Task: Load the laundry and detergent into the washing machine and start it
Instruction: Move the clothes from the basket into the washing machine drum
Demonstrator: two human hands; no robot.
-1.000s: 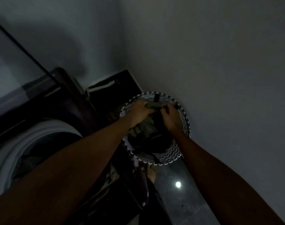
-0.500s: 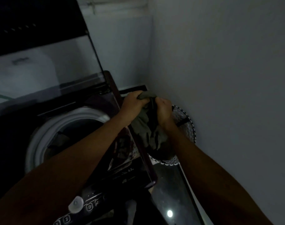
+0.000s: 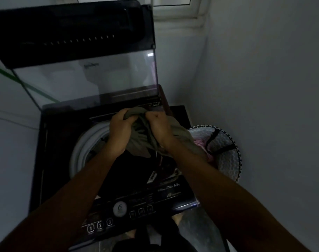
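Both hands, left hand and right hand, grip the grey-green garment over the washing machine drum; its trailing end may snag on the laundry basket.

— Where do we look from?
— We have one wide-angle view, worn on the head, facing forward and steeply down over the washing machine.

— How near are we?
— Close: the control panel sits just below us, and both forearms enter from the bottom edge.

— What frames the view?
— The raised lid at top, the wall at right. Edges curve.
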